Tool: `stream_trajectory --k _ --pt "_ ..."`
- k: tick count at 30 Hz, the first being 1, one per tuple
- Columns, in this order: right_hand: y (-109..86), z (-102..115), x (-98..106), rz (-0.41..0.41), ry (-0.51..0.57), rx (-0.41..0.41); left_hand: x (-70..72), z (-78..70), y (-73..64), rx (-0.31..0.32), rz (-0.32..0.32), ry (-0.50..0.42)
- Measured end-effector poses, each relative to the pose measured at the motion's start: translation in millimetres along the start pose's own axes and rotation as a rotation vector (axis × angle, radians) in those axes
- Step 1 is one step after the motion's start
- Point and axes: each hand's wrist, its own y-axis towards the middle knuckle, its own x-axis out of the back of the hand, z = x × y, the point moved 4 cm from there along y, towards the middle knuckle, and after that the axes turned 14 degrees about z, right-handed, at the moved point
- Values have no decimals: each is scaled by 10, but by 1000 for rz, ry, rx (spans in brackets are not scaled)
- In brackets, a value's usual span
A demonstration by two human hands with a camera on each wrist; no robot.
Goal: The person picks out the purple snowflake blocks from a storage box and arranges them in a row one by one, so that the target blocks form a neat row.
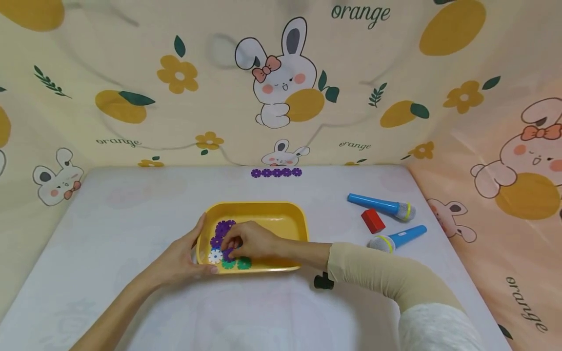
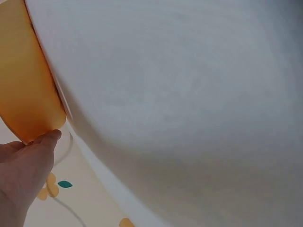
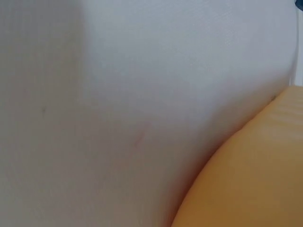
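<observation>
A yellow tray [image 1: 268, 208] stands on the white table, with purple, white and green notched plastic discs grouped at its left end. My left hand [image 1: 181, 257] grips the tray's left end, its thumb along the near rim and its fingers around the outer side. In the left wrist view, the left hand [image 2: 31, 165] meets the tray's orange-looking wall [image 2: 28, 85]. Reaching in from the right, my right hand [image 1: 254, 239] pinches a purple disc [image 1: 229, 255] with curled fingers. Next to it lie a white disc [image 1: 215, 256], green discs [image 1: 244, 263] and more purple discs [image 1: 223, 228].
Several purple discs [image 1: 276, 172] form a row at the table's far edge. To the right lie two blue toy microphones, one farther back [image 1: 377, 203] and one nearer [image 1: 404, 237], with a red block [image 1: 373, 221] between them. A small black object [image 1: 324, 281] sits below the right forearm.
</observation>
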Motion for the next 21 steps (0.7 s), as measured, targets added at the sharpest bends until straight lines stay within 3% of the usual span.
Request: stream_trajectory --k 12,21 --pt "-202 -21 275 -86 172 -65 -11 -10 6 20 10 -9" --pt "-473 -81 736 -235 376 -3 0 -35 16 64 16 -8"
